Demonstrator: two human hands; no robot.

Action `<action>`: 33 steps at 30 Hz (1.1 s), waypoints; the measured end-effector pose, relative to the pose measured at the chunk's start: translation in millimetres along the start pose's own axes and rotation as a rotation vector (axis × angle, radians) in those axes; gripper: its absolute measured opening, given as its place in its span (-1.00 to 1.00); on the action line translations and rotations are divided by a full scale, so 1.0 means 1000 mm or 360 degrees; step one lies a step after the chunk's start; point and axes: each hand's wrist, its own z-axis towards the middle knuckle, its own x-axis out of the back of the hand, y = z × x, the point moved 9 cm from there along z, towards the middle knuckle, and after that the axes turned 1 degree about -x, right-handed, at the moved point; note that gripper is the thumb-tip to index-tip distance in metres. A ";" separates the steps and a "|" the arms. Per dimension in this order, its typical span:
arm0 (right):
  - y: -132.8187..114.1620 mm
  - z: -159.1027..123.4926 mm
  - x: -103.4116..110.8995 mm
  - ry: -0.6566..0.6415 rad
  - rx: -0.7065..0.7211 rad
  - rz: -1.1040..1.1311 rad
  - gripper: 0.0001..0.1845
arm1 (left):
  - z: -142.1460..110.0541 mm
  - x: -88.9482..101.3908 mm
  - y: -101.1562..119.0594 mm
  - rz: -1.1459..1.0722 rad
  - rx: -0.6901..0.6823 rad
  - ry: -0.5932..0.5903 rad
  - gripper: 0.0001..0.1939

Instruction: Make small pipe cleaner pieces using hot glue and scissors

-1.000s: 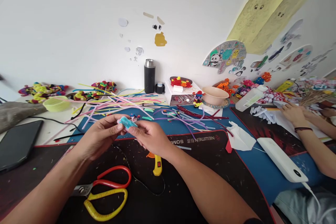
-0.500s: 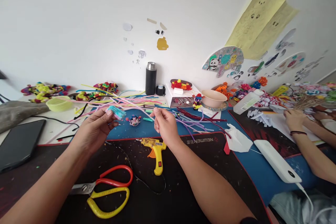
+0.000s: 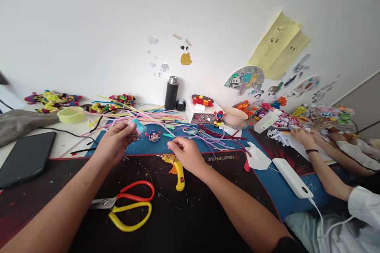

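One turquoise-and-pink chenille piece (image 3: pixel 138 126): gripped it between thumb and fingers of the left hand (image 3: pixel 115 141), raised above the blue mat (image 3: pixel 139 148), near a small doll-like figure (image 3: pixel 154 136). Curled the right hand's (image 3: pixel 189 154) fingers inward, over the yellow glue gun (image 3: pixel 179 174); could not tell if pinching anything. Saw scissors (image 3: pixel 113 204), handles apart, on the black mat (image 3: pixel 240 170), and pastel pipe cleaners (image 3: pixel 160 118) strewn behind. Faced a white wall (image 3: pixel 89 27) with yellow drawing sheets (image 3: pixel 276 45), a black thermos (image 3: pixel 171 95) below. Glimpsed a co-worker's hand (image 3: pixel 303 137) at right.
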 end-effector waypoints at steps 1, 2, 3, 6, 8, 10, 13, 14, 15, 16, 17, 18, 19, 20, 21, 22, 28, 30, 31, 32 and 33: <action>-0.004 -0.008 0.002 -0.0048 0.0001 -0.0144 -0.60 | 0.000 0.000 0.001 -0.0009 -0.0003 0.0000 -0.61; -0.007 -0.016 0.005 -0.0093 -0.0006 -0.0304 -0.60 | 0.000 -0.001 0.003 -0.0016 -0.0006 0.0000 -0.60; -0.009 -0.024 0.007 -0.0153 -0.0028 -0.0457 -0.58 | -0.001 -0.002 0.004 -0.0022 -0.0007 -0.0002 -0.59; -0.005 -0.046 0.017 -0.0255 -0.0109 -0.0853 -0.49 | -0.002 -0.005 0.006 -0.0026 -0.0014 -0.0007 -0.57; 0.002 -0.057 0.022 -0.0301 -0.0149 -0.1063 -0.48 | -0.003 -0.006 0.007 -0.0019 -0.0030 -0.0015 -0.56; 0.011 -0.064 0.024 -0.0351 -0.0179 -0.1205 -0.49 | -0.003 -0.008 0.007 0.0012 -0.0057 -0.0036 -0.56; 0.023 -0.068 0.020 -0.0398 -0.0190 -0.1292 -0.48 | -0.002 -0.009 0.006 0.0075 -0.0083 -0.0066 -0.57; 0.027 -0.067 0.019 -0.0406 -0.0219 -0.1320 -0.47 | -0.002 -0.009 0.005 0.0089 -0.0081 -0.0061 -0.55; 0.030 -0.066 0.016 -0.0417 -0.0256 -0.1348 -0.44 | -0.001 -0.009 0.004 0.0099 -0.0074 -0.0050 -0.54; 0.031 -0.065 0.015 -0.0408 -0.0279 -0.1371 -0.41 | 0.000 -0.008 0.002 0.0109 -0.0065 -0.0040 -0.52; 0.031 -0.063 0.013 -0.0392 -0.0303 -0.1383 -0.39 | 0.000 -0.008 0.001 0.0119 -0.0055 -0.0031 -0.50; 0.031 -0.062 0.012 -0.0380 -0.0335 -0.1371 -0.39 | 0.001 -0.007 0.000 0.0128 -0.0048 -0.0027 -0.48; 0.031 -0.061 0.010 -0.0375 -0.0369 -0.1331 -0.40 | 0.001 -0.008 0.000 0.0134 -0.0044 -0.0031 -0.47; 0.032 -0.061 0.008 -0.0378 -0.0411 -0.1265 -0.42 | 0.001 -0.008 -0.001 0.0136 -0.0046 -0.0037 -0.47; 0.033 -0.062 0.006 -0.0389 -0.0455 -0.1174 -0.44 | 0.002 -0.008 0.000 0.0137 -0.0051 -0.0046 -0.47; 0.036 -0.063 0.004 -0.0400 -0.0498 -0.1074 -0.47 | 0.002 -0.008 0.000 0.0136 -0.0056 -0.0056 -0.48; 0.064 -0.068 0.003 -0.0287 -0.0668 -0.0461 -0.59 | 0.001 -0.009 -0.001 0.0124 -0.0049 -0.0094 -0.50; 0.075 -0.069 0.003 -0.0186 -0.0731 -0.0069 -0.60 | 0.001 -0.009 -0.002 0.0121 -0.0041 -0.0103 -0.50; 0.080 -0.069 0.001 -0.0182 -0.0748 0.0025 -0.58 | 0.001 -0.009 -0.003 0.0119 -0.0039 -0.0108 -0.50; 0.083 -0.068 -0.001 -0.0182 -0.0759 0.0108 -0.56 | 0.002 -0.009 -0.004 0.0117 -0.0039 -0.0111 -0.51; 0.086 -0.068 -0.003 -0.0182 -0.0775 0.0197 -0.54 | 0.002 -0.009 -0.004 0.0115 -0.0040 -0.0113 -0.51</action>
